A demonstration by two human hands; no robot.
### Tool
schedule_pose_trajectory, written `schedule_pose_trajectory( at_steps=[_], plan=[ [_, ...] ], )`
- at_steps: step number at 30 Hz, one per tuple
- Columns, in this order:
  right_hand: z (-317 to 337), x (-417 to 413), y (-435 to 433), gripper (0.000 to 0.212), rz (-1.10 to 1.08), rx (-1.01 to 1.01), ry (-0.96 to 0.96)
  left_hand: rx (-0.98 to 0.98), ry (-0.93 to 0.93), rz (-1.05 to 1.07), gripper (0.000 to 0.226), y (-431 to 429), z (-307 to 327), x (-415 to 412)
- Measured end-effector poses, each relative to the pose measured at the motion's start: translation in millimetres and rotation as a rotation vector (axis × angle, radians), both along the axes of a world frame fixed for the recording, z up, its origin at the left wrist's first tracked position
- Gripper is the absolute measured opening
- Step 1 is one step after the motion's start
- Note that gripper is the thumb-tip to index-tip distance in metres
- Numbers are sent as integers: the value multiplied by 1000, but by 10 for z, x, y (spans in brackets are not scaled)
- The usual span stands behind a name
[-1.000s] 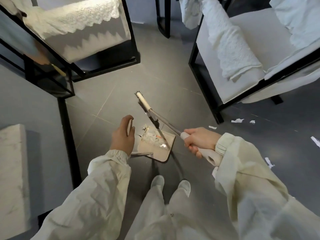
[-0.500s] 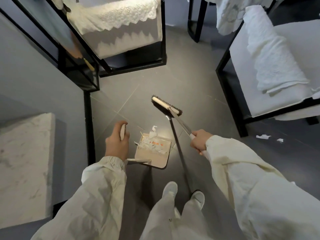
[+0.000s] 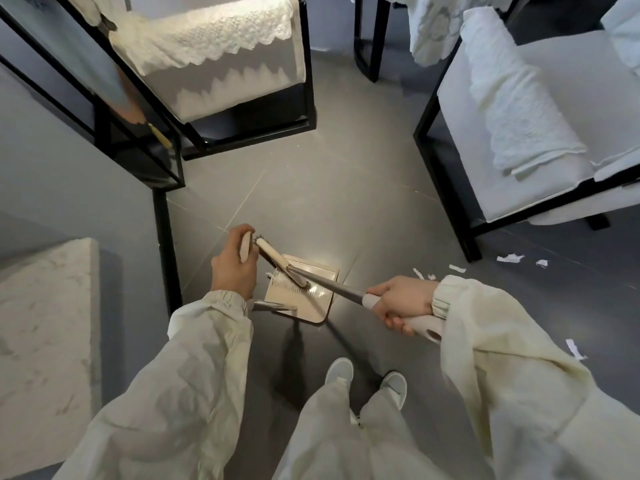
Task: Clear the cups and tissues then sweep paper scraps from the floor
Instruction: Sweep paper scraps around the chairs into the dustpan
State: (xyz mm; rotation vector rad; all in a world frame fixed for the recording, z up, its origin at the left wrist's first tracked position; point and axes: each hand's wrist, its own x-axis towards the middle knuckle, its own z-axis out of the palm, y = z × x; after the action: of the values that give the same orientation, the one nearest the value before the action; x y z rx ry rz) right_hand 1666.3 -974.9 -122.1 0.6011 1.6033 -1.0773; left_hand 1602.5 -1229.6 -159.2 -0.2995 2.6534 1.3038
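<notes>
A beige dustpan (image 3: 313,303) stands on the grey floor just ahead of my feet. My left hand (image 3: 233,268) grips the top of its upright handle. My right hand (image 3: 403,303) grips the pale grip of a broom, whose metal shaft runs left to the broom head (image 3: 280,265) lying over the pan's mouth. White paper scraps (image 3: 509,258) lie on the floor to the right, near a chair leg, and one more scrap (image 3: 575,348) lies by my right sleeve. The pan's contents are hidden by the broom head and glare.
A grey table with a marble slab (image 3: 48,341) and a black table leg (image 3: 166,251) stand at my left. A white chair (image 3: 519,140) with lace cloth is at the right, another chair (image 3: 228,64) ahead left. Open floor lies between them.
The broom head has swung from the floor beyond the pan back over the pan's mouth. The crumpled paper at the pan's lip is no longer visible. My left hand kept its hold.
</notes>
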Motion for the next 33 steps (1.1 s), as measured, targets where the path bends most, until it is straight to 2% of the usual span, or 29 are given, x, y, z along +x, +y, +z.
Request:
schedule_pose_trajectory(
  at_steps=[3,10,14,17,23,26,28,30,33],
  plan=[
    [143,172,41,58,-49,-29,22,-12,38,-60,28,31,20,61],
    [378,538,206,55,-210,8,153,-59,120,-239,28,298,153,122],
    [464,977,290,52,-410,-14,182,-90,169,-344,28,532,270,222],
    [509,1424,352,59,-566,-38,192,-53,186,-415,30,756,334,412],
    [690,2638,452,55,-815,-88,224,-18,264,-668,29,1274,446,1178],
    [787,3434,363,21,-982,-131,224,6,272,-789,25,1559,538,1723],
    [830,3991,245,25,-1091,-154,232,27,289,-867,28,1759,620,2129],
    [873,4525,98,26,-1181,-67,333,46,310,-947,31,1969,666,2537],
    [1004,5234,-81,54,-1303,54,412,83,303,-1041,25,2306,696,3158]
  ],
)
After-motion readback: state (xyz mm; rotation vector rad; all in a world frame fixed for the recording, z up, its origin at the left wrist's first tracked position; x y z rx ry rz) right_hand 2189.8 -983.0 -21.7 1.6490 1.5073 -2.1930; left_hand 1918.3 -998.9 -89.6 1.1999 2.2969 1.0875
